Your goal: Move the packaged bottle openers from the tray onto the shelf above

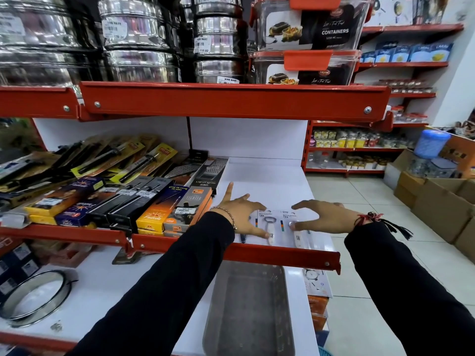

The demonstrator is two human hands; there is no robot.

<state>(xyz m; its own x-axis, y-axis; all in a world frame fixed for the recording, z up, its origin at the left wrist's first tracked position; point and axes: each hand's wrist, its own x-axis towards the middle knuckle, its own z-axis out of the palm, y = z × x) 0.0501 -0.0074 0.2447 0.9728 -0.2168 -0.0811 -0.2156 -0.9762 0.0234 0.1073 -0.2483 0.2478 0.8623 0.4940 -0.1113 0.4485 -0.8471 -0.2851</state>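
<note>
Openers (279,226) flat on shelf (270,181) | between spread hands, fingertips touching

Both spread hands, left (240,214) and right (324,214), press packaged bottle openers (279,226) flat on the shelf (270,183) above the tray (246,309).

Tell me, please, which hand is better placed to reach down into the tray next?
Left, probably: the left hand hovers almost directly above the tray, while the right hand sits further right, past its edge.

Bright, even light (edges bowed, perhaps blurred).
</note>
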